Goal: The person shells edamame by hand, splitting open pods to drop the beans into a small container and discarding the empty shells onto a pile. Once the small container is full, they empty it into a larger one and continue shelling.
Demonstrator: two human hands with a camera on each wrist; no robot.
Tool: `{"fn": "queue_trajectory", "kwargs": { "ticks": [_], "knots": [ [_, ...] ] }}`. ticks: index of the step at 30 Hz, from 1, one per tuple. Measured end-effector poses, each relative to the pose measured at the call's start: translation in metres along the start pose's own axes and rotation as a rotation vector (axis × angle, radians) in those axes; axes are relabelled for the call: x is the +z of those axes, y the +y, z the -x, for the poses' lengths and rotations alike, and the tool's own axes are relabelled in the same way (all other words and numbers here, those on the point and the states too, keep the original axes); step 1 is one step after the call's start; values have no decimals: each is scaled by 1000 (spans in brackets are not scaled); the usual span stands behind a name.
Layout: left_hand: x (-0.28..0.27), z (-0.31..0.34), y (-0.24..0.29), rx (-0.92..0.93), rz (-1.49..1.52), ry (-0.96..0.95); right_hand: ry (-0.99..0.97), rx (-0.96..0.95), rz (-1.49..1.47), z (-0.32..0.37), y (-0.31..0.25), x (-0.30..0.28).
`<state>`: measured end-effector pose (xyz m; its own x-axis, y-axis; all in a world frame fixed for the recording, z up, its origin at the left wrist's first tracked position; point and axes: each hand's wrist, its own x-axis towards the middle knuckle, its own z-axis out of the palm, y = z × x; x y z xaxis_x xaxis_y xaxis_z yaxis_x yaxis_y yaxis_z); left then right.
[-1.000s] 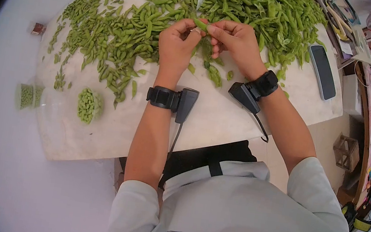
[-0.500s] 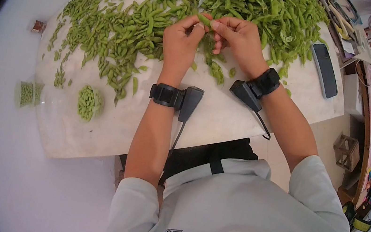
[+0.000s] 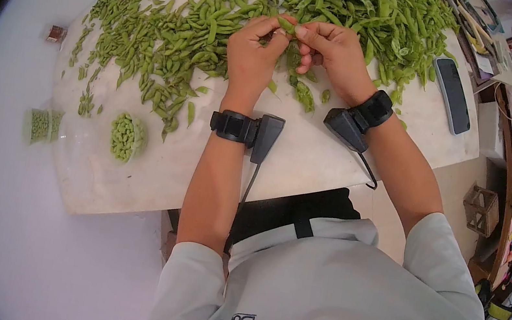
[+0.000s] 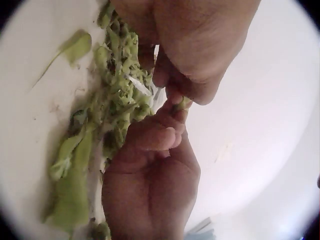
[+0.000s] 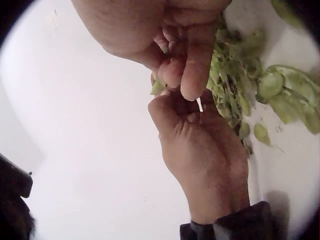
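A green bean pod (image 3: 286, 25) is pinched between both hands above the table, in front of the piled pods. My left hand (image 3: 254, 58) grips its left end with thumb and index finger. The thumb and forefinger of my right hand (image 3: 343, 61) pinch the right end, its other fingers curled below. In the right wrist view only a small tip of the pod (image 5: 158, 88) shows between the fingertips; the rest is hidden by them. Opened, flattened pods (image 3: 304, 95) lie on the table just below the hands.
A large heap of pods (image 3: 380, 20) covers the far side, with smaller pods (image 3: 148, 40) spread leftward. A clear cup of shelled beans (image 3: 126, 137) stands front left, another container (image 3: 41, 125) beyond it. A phone (image 3: 452, 96) lies at the right edge of the table (image 3: 201, 178).
Both hands keep their pinch on the pod and have risen slightly in the view. The pod has turned a little between the fingers.
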<state>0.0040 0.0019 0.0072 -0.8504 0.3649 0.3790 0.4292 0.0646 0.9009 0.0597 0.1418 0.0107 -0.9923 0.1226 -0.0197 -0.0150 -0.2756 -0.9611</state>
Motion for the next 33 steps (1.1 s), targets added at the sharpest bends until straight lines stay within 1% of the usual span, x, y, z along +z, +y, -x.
{"fn": "queue_trajectory", "kwargs": {
  "ticks": [3, 6, 8, 11, 14, 17, 18, 20, 21, 23, 26, 27, 30, 33],
  "knots": [
    [-1, 0, 0, 12, -8, -10, -31, 26, -39, -1, 4, -4],
    [-3, -2, -4, -46, 67, -41, -74, 59, -85, -4, 5, -7],
    [-3, -2, -4, -36, 126, -65, -104, 86, -125, -3, 5, -9],
    [-3, -1, -5, -49, 175, -80, -197, 148, -213, -3, 3, -14],
    [-5, -1, -2, -61, 166, -99, -160, 195, -242, -2, 0, -9],
    [-5, -2, -4, -57, 199, -118, -173, 291, -335, -2, -1, -13],
    [-5, -2, -4, -54, 220, -126, -154, 289, -338, -2, 0, -12],
    [-2, -1, -3, -116, 261, -108, -118, 285, -340, -4, -2, -12],
    [-2, -1, -2, -144, 280, -97, -136, 267, -360, -5, 0, -13],
    [-1, -3, -5, -135, 325, -118, -171, 222, -398, -8, 5, -20],
    [-1, -2, -3, -164, 338, -120, -184, 210, -367, -3, -3, -17],
    [-1, -3, -3, -179, 330, -114, -173, 187, -316, -2, -5, -14],
    [-1, -5, -12, -259, 444, -52, -131, 121, -156, 1, -11, -7],
    [-3, -5, -13, -244, 528, -18, -104, 80, -16, 1, -15, -3]
  ]
}}
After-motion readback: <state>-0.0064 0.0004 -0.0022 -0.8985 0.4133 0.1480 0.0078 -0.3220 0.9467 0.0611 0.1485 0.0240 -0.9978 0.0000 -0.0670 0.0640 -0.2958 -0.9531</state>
